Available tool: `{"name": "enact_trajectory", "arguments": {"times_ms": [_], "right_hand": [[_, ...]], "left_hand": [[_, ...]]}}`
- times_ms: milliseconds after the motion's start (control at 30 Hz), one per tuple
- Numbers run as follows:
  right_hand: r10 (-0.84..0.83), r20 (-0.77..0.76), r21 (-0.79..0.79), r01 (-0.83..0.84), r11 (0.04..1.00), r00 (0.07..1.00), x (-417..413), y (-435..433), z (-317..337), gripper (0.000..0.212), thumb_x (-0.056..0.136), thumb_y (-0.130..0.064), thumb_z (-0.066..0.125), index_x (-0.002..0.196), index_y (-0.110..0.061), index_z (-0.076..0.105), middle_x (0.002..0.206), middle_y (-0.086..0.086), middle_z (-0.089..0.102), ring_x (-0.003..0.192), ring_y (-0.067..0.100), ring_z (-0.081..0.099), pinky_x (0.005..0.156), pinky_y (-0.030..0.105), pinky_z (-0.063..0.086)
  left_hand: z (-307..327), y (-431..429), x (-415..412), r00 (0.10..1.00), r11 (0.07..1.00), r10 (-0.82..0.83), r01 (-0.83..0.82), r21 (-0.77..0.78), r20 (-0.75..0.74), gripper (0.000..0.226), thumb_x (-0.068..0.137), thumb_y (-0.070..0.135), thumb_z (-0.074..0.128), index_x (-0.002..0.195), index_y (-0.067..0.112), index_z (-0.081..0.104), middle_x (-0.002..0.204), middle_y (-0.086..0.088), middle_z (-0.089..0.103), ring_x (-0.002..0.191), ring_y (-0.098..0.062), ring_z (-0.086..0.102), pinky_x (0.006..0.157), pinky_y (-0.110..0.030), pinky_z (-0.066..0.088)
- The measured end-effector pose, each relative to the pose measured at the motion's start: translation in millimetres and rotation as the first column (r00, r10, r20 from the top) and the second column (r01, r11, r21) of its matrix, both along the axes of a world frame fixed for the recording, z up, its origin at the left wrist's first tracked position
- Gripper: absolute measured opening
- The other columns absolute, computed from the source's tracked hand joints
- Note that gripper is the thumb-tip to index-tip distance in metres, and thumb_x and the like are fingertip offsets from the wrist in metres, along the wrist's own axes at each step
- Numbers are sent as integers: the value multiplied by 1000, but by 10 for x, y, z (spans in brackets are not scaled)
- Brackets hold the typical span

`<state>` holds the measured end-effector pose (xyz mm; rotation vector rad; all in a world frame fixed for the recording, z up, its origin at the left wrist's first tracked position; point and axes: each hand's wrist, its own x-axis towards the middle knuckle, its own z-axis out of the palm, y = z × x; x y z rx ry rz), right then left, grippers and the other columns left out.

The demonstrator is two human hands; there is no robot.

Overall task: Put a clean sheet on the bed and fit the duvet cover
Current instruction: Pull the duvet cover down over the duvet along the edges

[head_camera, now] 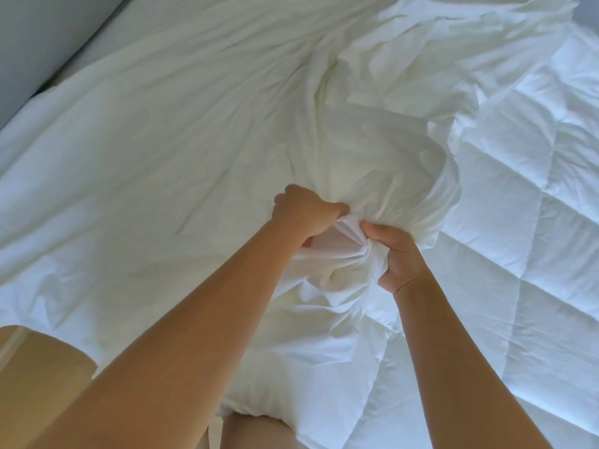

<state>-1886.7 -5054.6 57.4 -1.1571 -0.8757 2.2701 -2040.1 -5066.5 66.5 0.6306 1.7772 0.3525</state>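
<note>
A white duvet cover [181,131] lies spread and wrinkled over the bed, filling the left and middle of the view. The quilted white duvet [534,222] lies bare along the right side and near the bottom. In the middle the cover bunches over a bulge of duvet [398,176]. My left hand [304,215] is closed on gathered cover fabric at that bunch. Close beside it, my right hand [398,257] grips the bunched cover, thumb on top. Fabric hides most of the fingers of both hands.
A grey padded surface [42,37], headboard or wall, runs along the top left beyond the bed's edge. A wooden floor [29,367] shows at the bottom left. My bare knees are at the bottom edge against the bed.
</note>
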Motion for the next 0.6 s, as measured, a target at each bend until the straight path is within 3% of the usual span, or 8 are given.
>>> {"name": "enact_trajectory", "arguments": {"times_ms": [67, 133, 233, 333, 400, 467, 533, 600], "right_hand": [[51, 38, -9, -50, 999, 998, -3, -4, 17, 25, 75, -12, 54, 84, -15, 78, 86, 3, 73, 85, 19, 70, 70, 29, 55], [110, 96, -16, -109, 994, 989, -32, -5, 34, 22, 70, -12, 62, 85, -17, 77, 87, 4, 73, 86, 21, 70, 71, 30, 55], [104, 78, 64, -109, 992, 992, -100, 66, 139, 21, 46, -19, 85, 65, -21, 75, 69, -2, 70, 71, 15, 69, 64, 28, 54], [57, 28, 65, -59, 996, 998, -150, 160, 222, 55, 31, -28, 93, 76, -9, 69, 73, 8, 65, 70, 21, 66, 66, 30, 56], [67, 55, 54, -70, 996, 996, -174, 146, 189, 49, 49, -14, 83, 92, -2, 63, 81, 14, 62, 77, 27, 65, 70, 34, 56], [13, 33, 64, -15, 998, 999, -168, 80, 142, 19, 63, -6, 64, 80, -9, 70, 74, 8, 68, 73, 24, 68, 67, 33, 56], [-57, -29, 61, 58, 996, 998, -71, 39, 77, 26, 64, -4, 53, 70, -17, 75, 69, 1, 70, 70, 19, 69, 65, 32, 56], [-78, -114, 52, 84, 995, 990, 19, 34, 56, 33, 63, -4, 49, 76, -16, 77, 75, 0, 72, 74, 19, 70, 69, 32, 57]], "left_hand": [[66, 18, -39, 990, 998, -43, 50, -47, 135, 17, 91, 21, 52, 84, 6, 55, 74, -9, 55, 61, -20, 55, 56, -24, 52], [207, 126, -10, 982, 994, -31, 11, 111, 189, 19, 93, 11, 47, 77, 5, 54, 69, -9, 52, 59, -22, 54, 53, -26, 50], [528, 463, 179, 990, 902, -96, 44, 430, 100, 19, 95, 23, 50, 83, 8, 51, 71, -2, 49, 67, -18, 51, 54, -25, 41], [776, 710, 373, 976, 824, -207, 138, 549, 65, 29, 98, 27, 44, 74, 11, 47, 68, 3, 46, 61, -9, 44, 47, -12, 36], [829, 758, 401, 963, 799, -265, 191, 570, 49, 31, 99, 25, 44, 73, 10, 51, 68, 2, 49, 63, -11, 48, 49, -11, 37], [793, 686, 361, 954, 798, -286, 185, 573, 89, 27, 96, 21, 46, 75, 10, 58, 68, 3, 53, 65, -12, 51, 52, -15, 36], [638, 463, 279, 971, 832, -221, 139, 537, 90, 30, 94, 28, 48, 68, 14, 57, 65, 3, 57, 63, -14, 53, 55, -21, 37], [363, 128, 191, 988, 890, -133, 156, 428, -82, 42, 93, 48, 44, 80, 11, 60, 74, -5, 62, 75, -24, 58, 63, -31, 38]]}}
